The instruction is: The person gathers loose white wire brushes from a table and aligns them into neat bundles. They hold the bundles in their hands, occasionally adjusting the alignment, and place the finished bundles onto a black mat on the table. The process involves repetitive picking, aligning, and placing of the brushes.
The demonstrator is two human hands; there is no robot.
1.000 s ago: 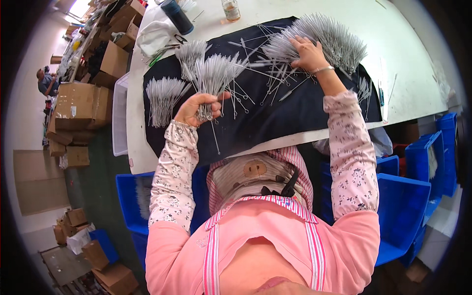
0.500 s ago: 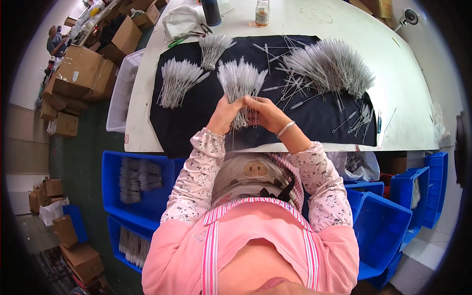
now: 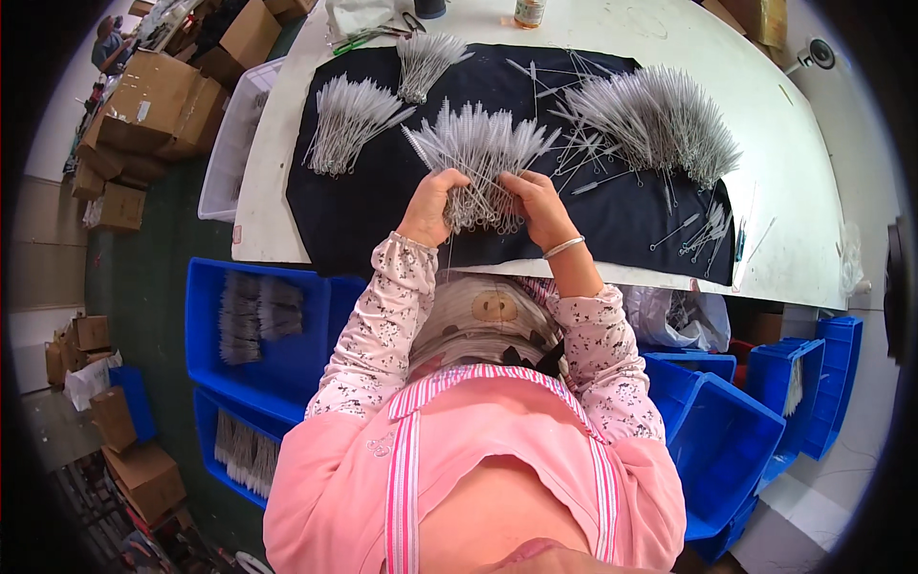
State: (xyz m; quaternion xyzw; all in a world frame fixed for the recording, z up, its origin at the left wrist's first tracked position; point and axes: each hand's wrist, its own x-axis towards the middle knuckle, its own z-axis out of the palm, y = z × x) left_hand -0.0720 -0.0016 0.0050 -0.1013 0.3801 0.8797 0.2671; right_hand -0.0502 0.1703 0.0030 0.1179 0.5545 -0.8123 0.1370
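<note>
Between my hands is a fanned bundle of small brushes (image 3: 483, 143) with pale bristles and looped wire handles. My left hand (image 3: 431, 205) is closed around the bundle's left side, its thumb over the wires. On the right side, my right hand (image 3: 542, 207) grips the same bundle, fingers curled and mostly hidden. The bristle ends point away from me and the wire loops toward me. A dark cloth (image 3: 382, 206) lies under it. Farther left on the cloth are a brush bunch (image 3: 350, 124) and another bunch (image 3: 426, 65). A large brush pile (image 3: 660, 120) spreads at the right.
Loose brushes (image 3: 703, 234) lie near the cloth's right edge. Green-handled pliers (image 3: 356, 42), a dark cylinder and a small glass jar (image 3: 529, 13) stand or lie at the far side. Blue bins (image 3: 325, 325) with brushes sit below left; more blue bins (image 3: 722, 450) are at right.
My hands have moved apart, and the bundle between them has spread wider into a fan. The whole view has shifted slightly, with the table higher in the picture.
</note>
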